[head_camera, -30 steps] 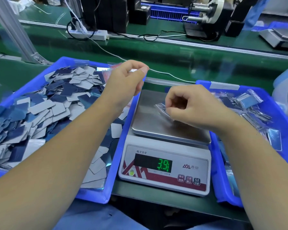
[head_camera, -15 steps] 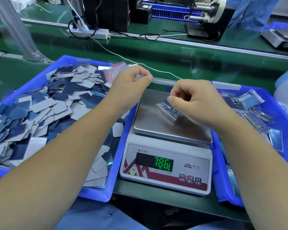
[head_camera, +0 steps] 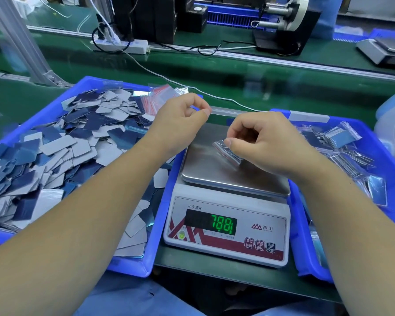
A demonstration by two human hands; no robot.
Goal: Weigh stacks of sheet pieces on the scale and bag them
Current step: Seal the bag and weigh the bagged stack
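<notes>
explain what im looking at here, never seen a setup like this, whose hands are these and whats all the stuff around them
There is no robot here: a person wears a camera on the head, so you look down at their own two hands. In the middle stands a kitchen-type scale with a lit green display. The right hand pinches a small clear bag of sheet pieces on the steel pan. The left hand pinches something thin above the pan's far edge; I cannot tell what it is. The blue tray on the left holds loose blue and grey sheet pieces and empty bags. The blue tray on the right holds filled bags.
</notes>
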